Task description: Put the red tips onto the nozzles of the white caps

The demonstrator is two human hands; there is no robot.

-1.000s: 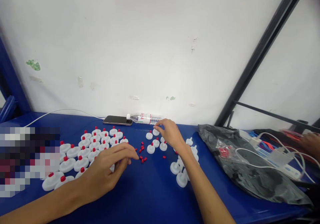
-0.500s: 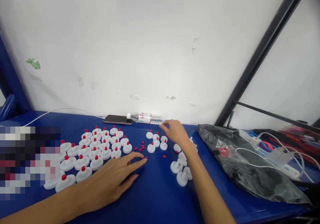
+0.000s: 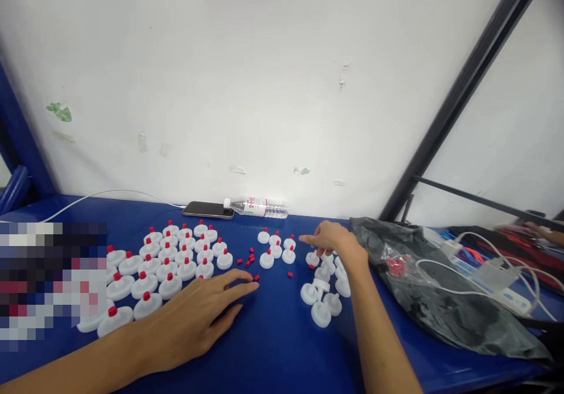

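Observation:
My left hand (image 3: 207, 306) rests low over the table with its fingers stretched and apart. Its index fingertip is beside a small red cap (image 3: 257, 278) and holds nothing that I can see. More red caps (image 3: 251, 258) lie loose just beyond. My right hand (image 3: 330, 239) hovers above a group of white spouted lids (image 3: 321, 314) without red tips. Its index finger points left, while other fingers bend down towards the lids; contact is unclear. Between the hands stand several white lids with red tips (image 3: 267, 259). A larger group of red-tipped lids (image 3: 167, 270) fills the left side.
A phone (image 3: 207, 209) and a clear plastic bottle (image 3: 255, 207) lie along the wall. A dark plastic bag (image 3: 440, 306) covers the right side, with a power strip (image 3: 506, 288) and white cables on it. One red cap (image 3: 289, 275) lies alone mid-table. Another person's hand (image 3: 544, 233) shows far right.
My right hand has moved right and slightly nearer, from behind the small red-tipped group to above the lids without red tips. Its index finger is now extended. My left hand has barely moved.

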